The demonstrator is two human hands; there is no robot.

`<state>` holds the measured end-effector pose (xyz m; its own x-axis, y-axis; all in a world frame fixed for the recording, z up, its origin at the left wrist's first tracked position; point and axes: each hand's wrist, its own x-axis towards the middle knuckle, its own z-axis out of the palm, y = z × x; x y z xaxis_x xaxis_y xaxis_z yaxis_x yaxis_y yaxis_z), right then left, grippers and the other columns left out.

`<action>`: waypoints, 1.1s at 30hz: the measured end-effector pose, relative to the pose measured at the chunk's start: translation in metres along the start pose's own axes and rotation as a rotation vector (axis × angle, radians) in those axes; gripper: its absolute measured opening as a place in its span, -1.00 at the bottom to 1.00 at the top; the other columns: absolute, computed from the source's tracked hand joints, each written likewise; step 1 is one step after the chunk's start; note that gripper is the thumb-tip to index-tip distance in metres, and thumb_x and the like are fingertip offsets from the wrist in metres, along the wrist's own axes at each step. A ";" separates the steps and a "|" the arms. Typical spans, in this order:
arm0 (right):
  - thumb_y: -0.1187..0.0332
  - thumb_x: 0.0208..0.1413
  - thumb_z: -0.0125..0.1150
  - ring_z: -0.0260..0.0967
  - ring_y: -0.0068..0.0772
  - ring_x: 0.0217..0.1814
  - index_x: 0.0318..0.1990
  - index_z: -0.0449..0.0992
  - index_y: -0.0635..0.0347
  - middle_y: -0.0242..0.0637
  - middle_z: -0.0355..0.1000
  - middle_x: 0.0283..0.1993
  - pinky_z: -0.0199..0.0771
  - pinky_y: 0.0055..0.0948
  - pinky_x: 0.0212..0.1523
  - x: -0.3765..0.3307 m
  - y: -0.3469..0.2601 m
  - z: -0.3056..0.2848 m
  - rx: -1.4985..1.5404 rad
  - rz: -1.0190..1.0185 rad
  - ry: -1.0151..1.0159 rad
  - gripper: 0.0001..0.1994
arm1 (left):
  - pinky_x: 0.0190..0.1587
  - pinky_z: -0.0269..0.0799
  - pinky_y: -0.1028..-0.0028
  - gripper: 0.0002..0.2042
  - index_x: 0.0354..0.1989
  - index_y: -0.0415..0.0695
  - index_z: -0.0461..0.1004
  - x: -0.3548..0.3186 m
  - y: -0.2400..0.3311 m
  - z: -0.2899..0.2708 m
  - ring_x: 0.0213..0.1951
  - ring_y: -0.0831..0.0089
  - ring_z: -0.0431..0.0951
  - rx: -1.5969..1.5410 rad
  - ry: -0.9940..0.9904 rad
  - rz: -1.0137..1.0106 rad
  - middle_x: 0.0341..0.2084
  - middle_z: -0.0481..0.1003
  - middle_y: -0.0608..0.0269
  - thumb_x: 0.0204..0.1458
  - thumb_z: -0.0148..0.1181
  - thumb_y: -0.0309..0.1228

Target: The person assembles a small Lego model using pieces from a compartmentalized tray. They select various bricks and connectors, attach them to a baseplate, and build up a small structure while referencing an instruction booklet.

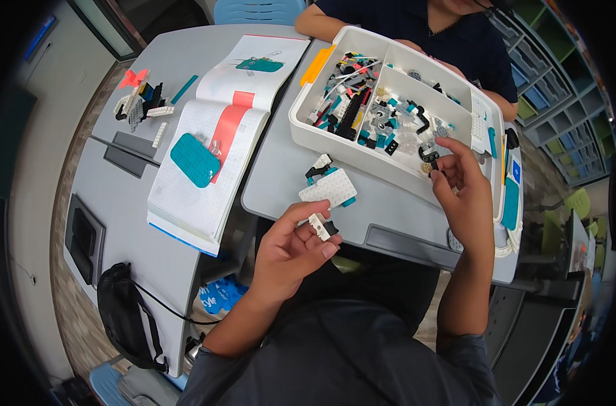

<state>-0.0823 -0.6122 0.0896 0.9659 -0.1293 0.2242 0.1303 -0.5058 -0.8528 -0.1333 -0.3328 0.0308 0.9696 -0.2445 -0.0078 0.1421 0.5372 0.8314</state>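
The person sits at a grey table with both hands up over its near edge. The left hand is curled, thumb and fingers pinched around a small white and black building piece, which it holds just off the table, turned up toward the face as if to keep its studs in sight. The right hand reaches to the near rim of a white sorting tray and closes its fingertips on a tiny dark part, right at the edge of the compartment where grey, black and teal bits lie heaped. The tray stands within easy reach on the right, its lid folded back beneath it, so either hand can dip in without stretching.

Between the hands, flat on the table, lies a white studded plate with teal pegs and a little black and white piece touching its far corner; it sits close to the left hand, seemingly parked there while the smaller pieces are handled.

To the left an instruction booklet lies open across the gap between two tables, with a teal plate resting on its lower page, perhaps to hold it flat. Farther off sits a small cluster of loose bricks. A black bag hangs by the table's near left side. Across the tray, another person in a dark top sits with arms at the far rim.
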 end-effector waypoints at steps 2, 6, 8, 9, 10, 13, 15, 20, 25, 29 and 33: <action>0.63 0.16 0.25 0.28 -0.69 -0.33 0.18 0.53 0.07 -0.45 0.42 -0.25 0.36 -0.62 -0.29 0.004 -0.001 -0.004 -0.085 -0.006 0.000 -0.57 | 0.04 0.62 0.32 -0.42 0.36 -0.28 0.32 0.000 0.001 0.000 -0.05 0.32 0.62 -0.022 -0.007 -0.022 0.14 0.43 0.07 0.11 0.25 -0.69; 0.57 0.18 0.30 0.23 -0.66 -0.40 0.14 0.58 0.08 -0.43 0.44 -0.32 0.32 -0.58 -0.35 0.015 0.006 -0.012 -0.318 -0.012 0.057 -0.63 | -0.01 0.64 0.29 -0.45 0.37 -0.29 0.30 -0.001 0.001 0.000 -0.07 0.21 0.65 -0.034 -0.045 -0.022 0.12 0.45 0.00 0.17 0.19 -0.64; 0.55 0.20 0.31 0.21 -0.66 -0.42 0.15 0.58 0.07 -0.41 0.44 -0.34 0.31 -0.57 -0.36 0.023 0.010 -0.009 -0.342 -0.029 0.068 -0.63 | -0.04 0.66 0.26 -0.48 0.37 -0.30 0.29 -0.002 -0.002 -0.001 -0.10 0.16 0.66 -0.008 -0.072 0.010 0.10 0.47 -0.06 0.22 0.15 -0.57; 0.54 0.20 0.31 0.20 -0.66 -0.42 0.16 0.58 0.07 -0.40 0.44 -0.35 0.30 -0.56 -0.37 0.026 0.013 -0.010 -0.355 -0.042 0.079 -0.64 | -0.06 0.67 0.24 -0.50 0.36 -0.31 0.29 0.001 -0.002 0.000 -0.12 0.13 0.67 0.009 -0.088 0.031 0.08 0.48 -0.10 0.24 0.13 -0.54; 0.52 0.20 0.31 0.24 -0.62 -0.43 0.16 0.57 0.07 -0.37 0.46 -0.34 0.33 -0.53 -0.36 0.026 0.014 -0.009 -0.324 -0.037 0.070 -0.64 | -0.08 0.68 0.22 -0.52 0.35 -0.32 0.28 0.002 -0.003 0.000 -0.14 0.10 0.68 0.025 -0.106 0.051 0.06 0.49 -0.13 0.27 0.11 -0.50; 0.48 0.20 0.32 0.34 -0.46 -0.43 0.17 0.57 0.06 -0.27 0.52 -0.29 0.43 -0.41 -0.32 0.022 0.023 -0.007 -0.291 -0.038 0.054 -0.63 | -0.13 0.71 0.16 -0.58 0.28 -0.34 0.30 0.003 -0.009 -0.002 -0.20 0.07 0.69 0.022 -0.101 0.028 -0.01 0.51 -0.24 0.30 0.07 -0.43; 0.45 0.20 0.32 0.42 -0.31 -0.40 0.17 0.57 0.05 -0.20 0.56 -0.23 0.49 -0.31 -0.27 0.021 0.032 -0.007 -0.347 -0.065 0.041 -0.64 | -0.22 0.72 0.16 -0.64 0.19 -0.34 0.32 0.002 -0.012 -0.001 -0.25 0.06 0.70 0.050 -0.087 0.000 -0.07 0.52 -0.26 0.30 0.08 -0.41; 0.41 0.15 0.38 0.47 -0.17 -0.10 0.13 0.58 0.09 -0.25 0.57 -0.13 0.50 -0.26 -0.08 0.003 -0.008 -0.018 -0.224 -0.197 0.043 -0.63 | -0.29 0.73 0.20 -0.59 0.24 -0.29 0.27 0.001 -0.014 0.004 -0.30 0.07 0.70 0.116 -0.105 0.003 -0.11 0.52 -0.24 0.28 0.13 -0.40; 0.28 0.04 0.50 0.44 -0.14 -0.06 0.08 0.62 0.03 -0.33 0.54 -0.12 0.42 -0.20 0.06 -0.051 -0.031 -0.004 -0.055 -0.415 -0.389 -0.59 | -0.23 0.70 0.24 -0.49 0.31 -0.27 0.18 0.008 -0.007 0.015 -0.26 0.16 0.68 0.031 -0.293 -0.177 -0.11 0.53 -0.16 0.22 0.20 -0.50; 0.34 0.00 0.55 0.47 -0.27 -0.11 0.04 0.66 0.05 -0.37 0.57 -0.09 0.49 -0.30 -0.06 -0.068 -0.017 0.009 0.021 -0.396 -0.395 -0.60 | -0.13 0.62 0.37 -0.51 0.32 -0.29 0.18 0.013 -0.005 0.022 -0.15 0.34 0.63 0.005 -0.450 -0.238 -0.02 0.50 -0.03 0.22 0.13 -0.67; 0.38 0.00 0.54 0.48 -0.25 -0.08 0.07 0.65 0.05 -0.37 0.58 -0.10 0.52 -0.30 -0.03 -0.069 -0.018 0.011 0.084 -0.388 -0.406 -0.58 | -0.13 0.58 0.42 -0.53 0.30 -0.27 0.21 0.010 -0.006 0.018 -0.13 0.38 0.61 0.037 -0.446 -0.294 0.02 0.48 0.04 0.23 0.13 -0.67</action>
<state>-0.1489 -0.5845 0.0845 0.8499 0.3997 0.3434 0.4943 -0.3789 -0.7823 -0.1278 -0.3527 0.0360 0.7100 -0.7041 -0.0135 0.3802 0.3671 0.8489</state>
